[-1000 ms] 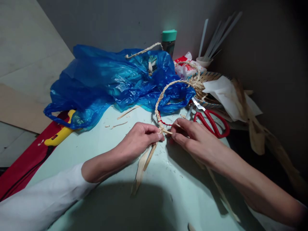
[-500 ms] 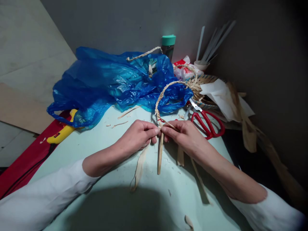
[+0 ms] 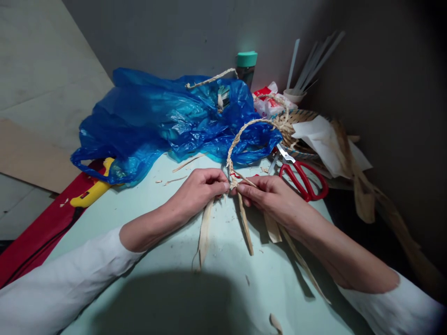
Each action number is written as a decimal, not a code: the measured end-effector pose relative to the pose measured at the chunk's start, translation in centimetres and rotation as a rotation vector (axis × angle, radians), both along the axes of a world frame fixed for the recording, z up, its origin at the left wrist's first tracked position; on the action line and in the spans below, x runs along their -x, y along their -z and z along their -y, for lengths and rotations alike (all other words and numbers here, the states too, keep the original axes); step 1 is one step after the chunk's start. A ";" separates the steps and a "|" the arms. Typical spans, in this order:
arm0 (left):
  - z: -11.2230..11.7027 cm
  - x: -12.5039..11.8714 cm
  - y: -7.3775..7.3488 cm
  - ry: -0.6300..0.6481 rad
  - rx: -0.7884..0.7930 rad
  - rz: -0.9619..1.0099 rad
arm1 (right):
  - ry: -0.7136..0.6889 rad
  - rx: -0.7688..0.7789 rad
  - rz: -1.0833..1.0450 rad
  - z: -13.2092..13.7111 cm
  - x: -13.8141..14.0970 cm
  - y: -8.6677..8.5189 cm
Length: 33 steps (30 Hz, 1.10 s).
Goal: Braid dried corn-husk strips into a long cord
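Note:
A braided cord of pale dried plant fibre (image 3: 239,135) arches from the basket down to my fingers. My left hand (image 3: 206,187) pinches a strand at the braid's lower end, and a flat pale strip (image 3: 205,228) hangs beneath it. Close on the other side, my right hand (image 3: 268,191) grips more strands of the same braid between thumb and fingers. A narrow loose strip (image 3: 246,225) dangles between the hands. Below my right palm hang a wider strip (image 3: 273,228) and a long thin one (image 3: 303,263). A red mark shows beside the braid near my fingertips.
Red-handled scissors (image 3: 303,179) lie right of my right hand. A blue plastic bag (image 3: 157,116) spreads across the back. A woven basket (image 3: 303,152), white paper (image 3: 319,139), a green-lidded jar (image 3: 246,65) and a cup of sticks (image 3: 295,96) stand behind. A yellow-handled tool (image 3: 91,191) lies left.
My hands have drawn slightly apart, the left moving a little left. The loose strip between them has swung to the right, and the strips under my right hand have shifted right.

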State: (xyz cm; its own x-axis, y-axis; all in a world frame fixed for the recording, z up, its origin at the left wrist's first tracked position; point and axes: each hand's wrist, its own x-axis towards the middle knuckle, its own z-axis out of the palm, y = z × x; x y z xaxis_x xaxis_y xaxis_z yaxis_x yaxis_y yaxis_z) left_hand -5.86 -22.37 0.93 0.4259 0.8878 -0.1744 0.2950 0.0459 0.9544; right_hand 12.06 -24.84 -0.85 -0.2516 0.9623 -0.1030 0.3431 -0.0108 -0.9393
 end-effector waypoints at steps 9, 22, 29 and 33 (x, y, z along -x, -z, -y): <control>-0.9 1.0 -1.0 0.076 -0.016 -0.055 | -0.003 0.009 -0.008 0.1 0.1 -0.1; -3.4 3.8 -2.9 0.173 0.084 -0.056 | -0.010 -0.043 0.109 0.0 0.0 -0.2; -2.2 2.7 -3.7 0.356 0.025 -0.022 | 0.004 -0.075 0.127 0.0 0.3 0.3; -1.5 1.0 -1.8 0.262 -0.226 -0.099 | -0.015 -0.092 0.079 0.0 0.4 0.5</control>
